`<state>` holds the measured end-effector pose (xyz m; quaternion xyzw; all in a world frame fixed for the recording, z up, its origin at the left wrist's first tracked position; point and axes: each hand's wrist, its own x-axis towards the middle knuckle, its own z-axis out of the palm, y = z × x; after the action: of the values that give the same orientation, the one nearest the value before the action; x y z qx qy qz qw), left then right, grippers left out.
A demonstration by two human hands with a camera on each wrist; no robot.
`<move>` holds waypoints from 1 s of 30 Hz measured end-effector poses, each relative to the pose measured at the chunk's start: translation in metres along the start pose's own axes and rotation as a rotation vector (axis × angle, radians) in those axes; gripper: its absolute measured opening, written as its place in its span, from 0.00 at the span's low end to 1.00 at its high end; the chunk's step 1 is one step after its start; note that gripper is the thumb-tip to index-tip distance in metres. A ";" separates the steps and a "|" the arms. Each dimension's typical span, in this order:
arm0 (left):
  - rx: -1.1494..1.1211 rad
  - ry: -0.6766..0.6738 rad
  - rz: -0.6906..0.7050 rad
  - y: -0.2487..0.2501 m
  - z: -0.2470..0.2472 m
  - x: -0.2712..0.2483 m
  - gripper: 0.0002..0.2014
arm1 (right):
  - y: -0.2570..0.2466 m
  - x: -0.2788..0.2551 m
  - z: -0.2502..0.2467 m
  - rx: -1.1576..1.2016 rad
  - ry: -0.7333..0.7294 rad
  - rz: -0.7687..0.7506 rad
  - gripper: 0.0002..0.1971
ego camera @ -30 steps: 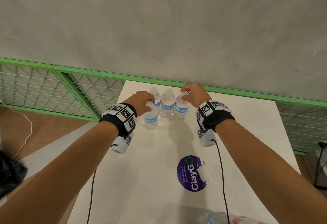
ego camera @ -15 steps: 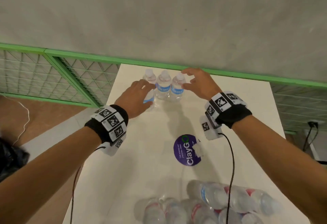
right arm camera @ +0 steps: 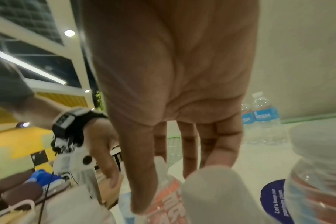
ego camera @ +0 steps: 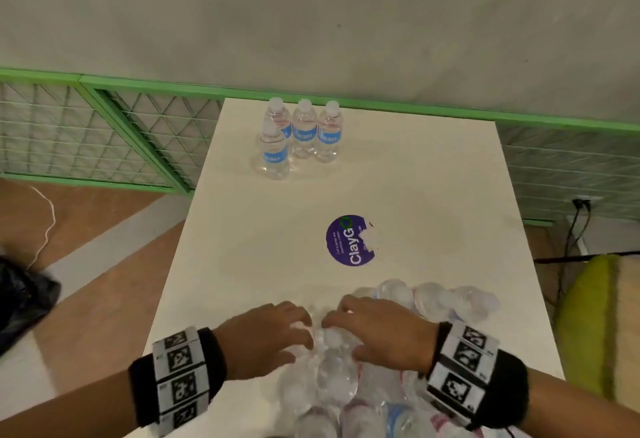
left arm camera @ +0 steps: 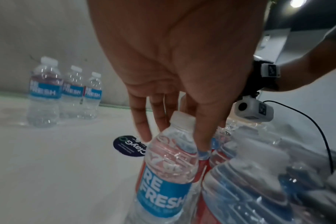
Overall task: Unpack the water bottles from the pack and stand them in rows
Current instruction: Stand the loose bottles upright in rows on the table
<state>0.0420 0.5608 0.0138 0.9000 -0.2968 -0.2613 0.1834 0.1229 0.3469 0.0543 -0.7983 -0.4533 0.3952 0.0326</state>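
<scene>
Both hands back at pack [ego camera: 363, 389], left hand [ego camera: 266, 337] pinching bottle [left arm camera: 169, 166], right hand [ego camera: 377, 333] grip unclear

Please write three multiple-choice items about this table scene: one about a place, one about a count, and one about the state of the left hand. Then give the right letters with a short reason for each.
1. Where do the standing bottles stand on the table?
A. far end, near the wall
B. on the purple sticker
C. at the near edge

2. How many bottles stand there?
A. two
B. four
C. six

3. What is the left hand doing?
A. resting flat on the bare table
B. fingers round a bottle in the pack
C. holding the sticker

Answers: 1 A, the head view shows them far beyond the purple sticker. 2 B, three behind and one in front. 3 B, the left wrist view shows fingers on both sides of its neck.
</scene>
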 end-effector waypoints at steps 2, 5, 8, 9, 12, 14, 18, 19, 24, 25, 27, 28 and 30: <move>0.071 0.010 -0.044 0.003 0.002 -0.001 0.15 | -0.005 0.005 0.010 -0.020 0.067 -0.014 0.27; 0.135 -0.008 -0.146 0.011 -0.001 -0.001 0.17 | -0.011 0.009 0.016 -0.028 0.103 -0.052 0.22; 0.055 -0.028 -0.262 0.007 -0.019 0.006 0.17 | -0.011 0.017 0.007 -0.029 0.126 -0.042 0.17; 0.002 -0.007 -0.295 0.001 -0.027 0.010 0.17 | -0.008 0.022 0.000 -0.017 0.138 -0.018 0.16; -0.125 0.062 -0.417 -0.021 -0.050 0.023 0.16 | 0.008 0.039 -0.028 0.044 0.191 0.083 0.15; -0.135 0.112 -0.483 -0.037 -0.064 0.033 0.16 | 0.019 0.049 -0.049 0.072 0.224 0.134 0.12; -0.156 0.234 -0.590 -0.068 -0.094 0.058 0.17 | 0.043 0.065 -0.087 0.134 0.338 0.248 0.12; -0.166 0.262 -0.612 -0.076 -0.101 0.064 0.17 | 0.050 0.070 -0.094 0.139 0.366 0.282 0.12; -0.181 0.309 -0.654 -0.101 -0.129 0.087 0.18 | 0.087 0.090 -0.125 0.200 0.448 0.382 0.11; -0.191 0.320 -0.655 -0.104 -0.131 0.091 0.18 | 0.093 0.092 -0.129 0.207 0.456 0.381 0.11; -0.207 0.348 -0.656 -0.112 -0.138 0.101 0.18 | 0.105 0.095 -0.139 0.208 0.470 0.374 0.13; -0.214 0.362 -0.655 -0.116 -0.141 0.104 0.18 | 0.110 0.097 -0.142 0.208 0.476 0.369 0.14; -0.226 0.388 -0.647 -0.123 -0.146 0.111 0.17 | 0.119 0.098 -0.148 0.226 0.478 0.360 0.18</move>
<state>0.2567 0.6091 0.0302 0.9539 0.0731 -0.1614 0.2421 0.3310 0.3957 0.0473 -0.9273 -0.2375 0.2437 0.1560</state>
